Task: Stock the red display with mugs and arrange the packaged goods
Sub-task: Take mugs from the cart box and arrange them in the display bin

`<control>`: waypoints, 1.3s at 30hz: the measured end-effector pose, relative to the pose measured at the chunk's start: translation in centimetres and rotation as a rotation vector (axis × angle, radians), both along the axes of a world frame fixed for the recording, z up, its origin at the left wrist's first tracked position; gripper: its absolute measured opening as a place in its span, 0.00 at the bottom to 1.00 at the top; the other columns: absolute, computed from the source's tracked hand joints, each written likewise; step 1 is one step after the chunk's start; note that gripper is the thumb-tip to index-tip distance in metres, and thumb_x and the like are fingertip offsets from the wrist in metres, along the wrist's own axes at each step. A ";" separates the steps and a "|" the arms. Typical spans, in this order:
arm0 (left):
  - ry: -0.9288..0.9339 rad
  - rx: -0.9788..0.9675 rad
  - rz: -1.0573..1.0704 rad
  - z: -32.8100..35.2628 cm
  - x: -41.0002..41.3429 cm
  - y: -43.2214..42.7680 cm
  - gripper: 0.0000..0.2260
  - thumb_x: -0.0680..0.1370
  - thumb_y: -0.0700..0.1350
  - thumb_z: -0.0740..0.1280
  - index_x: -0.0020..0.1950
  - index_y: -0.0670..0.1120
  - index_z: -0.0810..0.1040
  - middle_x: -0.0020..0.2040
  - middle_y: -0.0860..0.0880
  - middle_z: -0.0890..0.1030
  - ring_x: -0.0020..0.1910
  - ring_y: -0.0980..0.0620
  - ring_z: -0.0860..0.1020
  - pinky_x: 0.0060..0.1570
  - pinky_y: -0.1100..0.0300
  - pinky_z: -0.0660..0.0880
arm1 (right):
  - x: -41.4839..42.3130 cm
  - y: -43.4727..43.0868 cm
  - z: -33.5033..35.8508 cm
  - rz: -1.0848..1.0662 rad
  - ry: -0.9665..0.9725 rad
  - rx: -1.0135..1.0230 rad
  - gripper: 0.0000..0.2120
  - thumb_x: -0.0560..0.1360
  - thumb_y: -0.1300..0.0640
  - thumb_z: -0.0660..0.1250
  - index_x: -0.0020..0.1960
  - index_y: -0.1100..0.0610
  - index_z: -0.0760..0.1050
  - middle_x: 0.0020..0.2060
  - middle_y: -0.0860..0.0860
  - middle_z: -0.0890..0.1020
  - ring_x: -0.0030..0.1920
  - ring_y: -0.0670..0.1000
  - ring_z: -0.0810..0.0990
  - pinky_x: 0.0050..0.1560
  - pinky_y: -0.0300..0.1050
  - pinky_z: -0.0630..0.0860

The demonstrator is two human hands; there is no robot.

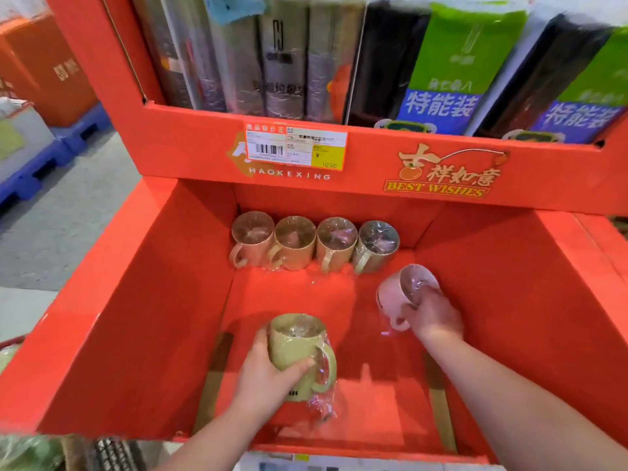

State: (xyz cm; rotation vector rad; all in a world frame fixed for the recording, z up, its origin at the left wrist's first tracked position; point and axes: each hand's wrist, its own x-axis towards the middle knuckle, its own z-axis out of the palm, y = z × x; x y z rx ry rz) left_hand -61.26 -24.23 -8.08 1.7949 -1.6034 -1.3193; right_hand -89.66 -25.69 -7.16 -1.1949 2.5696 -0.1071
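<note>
I see my left hand (263, 372) with fingers curled round the green mug (299, 348), and my right hand (433, 317) gripping the tilted pink mug (394, 295) inside the red display (142, 300).

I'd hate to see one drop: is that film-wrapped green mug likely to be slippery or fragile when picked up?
Probably slippery: the green mug wears glossy, loose film that bunches below the left hand. Likely stiff and breakable: it looks ceramic. Upright it should stand steady, like the four mugs behind.
</note>
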 end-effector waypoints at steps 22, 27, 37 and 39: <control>0.050 0.058 0.021 -2.3 -0.1 0.0 0.46 0.63 0.49 0.80 0.75 0.46 0.59 0.65 0.45 0.74 0.63 0.47 0.74 0.61 0.58 0.68 | -3.1 -5.6 -0.6 0.008 0.055 -0.095 0.17 0.77 0.55 0.61 0.65 0.51 0.72 0.62 0.56 0.76 0.61 0.59 0.77 0.56 0.49 0.74; 0.080 0.042 0.015 -2.8 0.1 0.1 0.46 0.63 0.51 0.80 0.75 0.47 0.60 0.63 0.46 0.76 0.59 0.50 0.74 0.56 0.62 0.69 | -2.8 -7.4 0.0 -0.072 0.129 -0.013 0.14 0.78 0.54 0.61 0.63 0.52 0.74 0.61 0.56 0.77 0.60 0.59 0.77 0.55 0.48 0.74; 0.094 0.053 0.005 -2.5 0.3 0.2 0.56 0.50 0.67 0.69 0.75 0.48 0.60 0.64 0.49 0.75 0.62 0.50 0.74 0.62 0.58 0.70 | -2.4 -7.6 -0.7 -0.044 0.168 -0.021 0.12 0.79 0.59 0.60 0.62 0.56 0.74 0.60 0.59 0.76 0.59 0.62 0.77 0.53 0.49 0.74; 0.095 0.056 0.005 -2.6 0.3 0.2 0.53 0.53 0.63 0.73 0.75 0.48 0.60 0.64 0.48 0.75 0.62 0.50 0.74 0.62 0.58 0.70 | -2.5 -7.4 -0.8 -0.037 0.170 -0.032 0.12 0.79 0.59 0.59 0.61 0.56 0.74 0.60 0.59 0.75 0.58 0.62 0.77 0.52 0.50 0.74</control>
